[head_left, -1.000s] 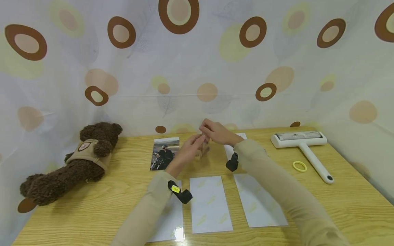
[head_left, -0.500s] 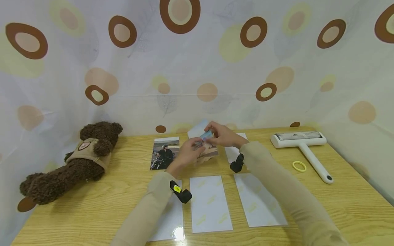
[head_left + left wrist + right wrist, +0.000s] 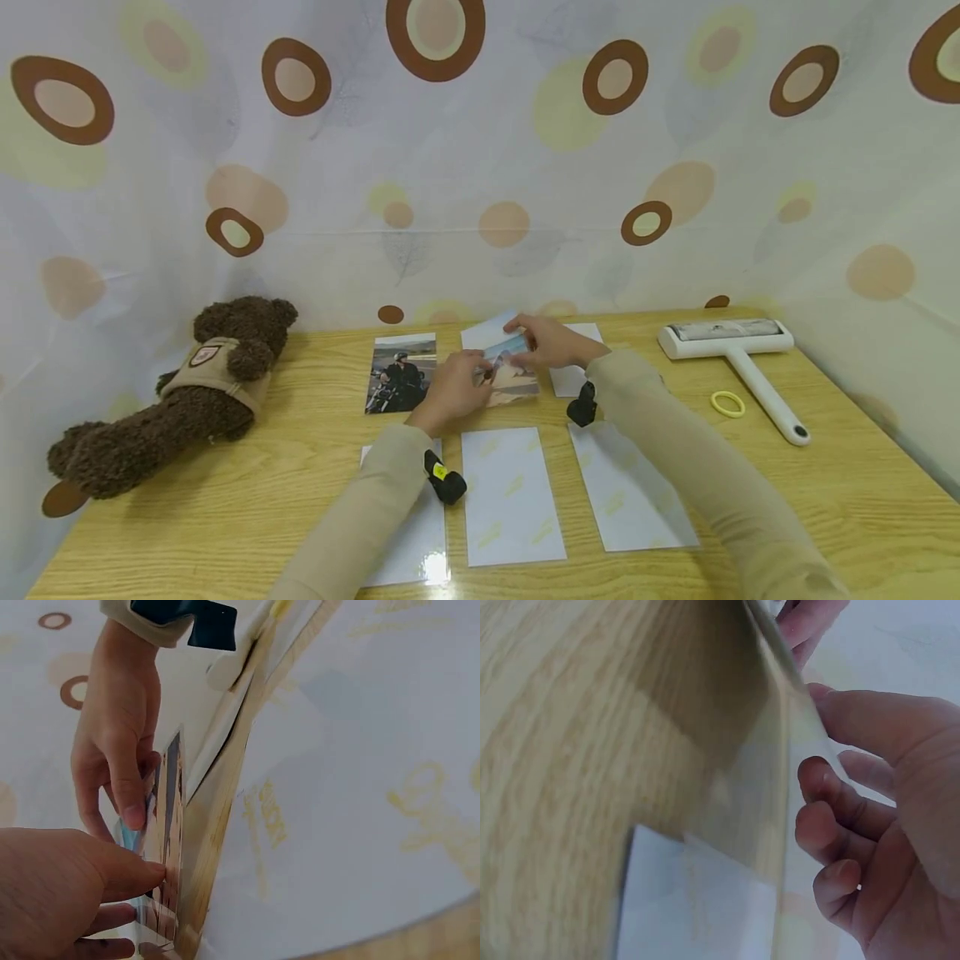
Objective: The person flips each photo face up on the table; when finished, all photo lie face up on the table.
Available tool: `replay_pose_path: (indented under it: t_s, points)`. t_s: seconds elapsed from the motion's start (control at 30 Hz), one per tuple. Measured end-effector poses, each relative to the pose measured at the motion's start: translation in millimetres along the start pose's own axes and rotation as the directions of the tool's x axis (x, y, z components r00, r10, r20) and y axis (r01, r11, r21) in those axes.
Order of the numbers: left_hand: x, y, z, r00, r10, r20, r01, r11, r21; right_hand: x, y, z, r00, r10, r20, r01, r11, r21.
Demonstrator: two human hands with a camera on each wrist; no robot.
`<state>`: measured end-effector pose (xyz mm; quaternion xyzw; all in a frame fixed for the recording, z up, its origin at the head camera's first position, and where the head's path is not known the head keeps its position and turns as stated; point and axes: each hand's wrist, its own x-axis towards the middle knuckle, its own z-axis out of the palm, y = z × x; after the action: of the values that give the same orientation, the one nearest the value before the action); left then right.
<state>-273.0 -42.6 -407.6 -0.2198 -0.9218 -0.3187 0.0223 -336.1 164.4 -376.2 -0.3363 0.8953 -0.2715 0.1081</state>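
In the head view a photo with a blue upper part is held above the table's back middle. My left hand pinches its left side, and my right hand grips its upper right part. The left wrist view shows the photo nearly edge-on, with the left thumb on its face and the right hand beyond. A clear film hangs by the right hand in the right wrist view. Behind the photo, a white sheet shows partly.
Another photo, of a motorcycle rider, lies left of the hands. White sheets lie in front and one behind the right wrist. A brown teddy bear is at left; a white roller and yellow ring are at right.
The photo, edge-on between the hands at first, has turned its picture side into view and come lower. The hands have moved apart, with the right hand shifted to the right.
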Motion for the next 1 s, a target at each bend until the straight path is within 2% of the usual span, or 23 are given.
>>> replay_pose_path:
  t_s: [0.07,0.23,0.47,0.63,0.8,1.0]
  points:
    - [-0.4,-1.0,0.9,1.0,0.008,0.02,-0.009,0.998,0.055,0.9,3,3,0.999,0.026,0.027,-0.026,1.0,-0.008]
    - [-1.7,-5.4,1.7,0.998,0.017,0.061,-0.023,0.996,0.09,4.7,7,8,0.988,0.114,0.099,-0.11,0.993,-0.053]
    - [-1.9,-10.5,3.0,0.995,0.015,0.098,-0.02,0.999,0.048,6.1,8,6,0.977,0.173,0.127,-0.158,0.98,-0.122]
    - [-2.4,-10.0,1.1,0.994,0.0,0.107,-0.004,0.999,0.04,5.4,8,6,0.976,0.172,0.133,-0.142,0.968,-0.207]
    - [-3.3,-8.4,-0.3,0.994,-0.012,0.107,0.008,0.999,0.032,1.3,3,6,0.971,0.195,0.142,-0.168,0.969,-0.181]
    - [-2.7,-6.4,2.9,0.996,-0.019,0.085,0.011,0.996,0.087,-5.8,3,1,0.971,0.193,0.14,-0.177,0.977,-0.123]
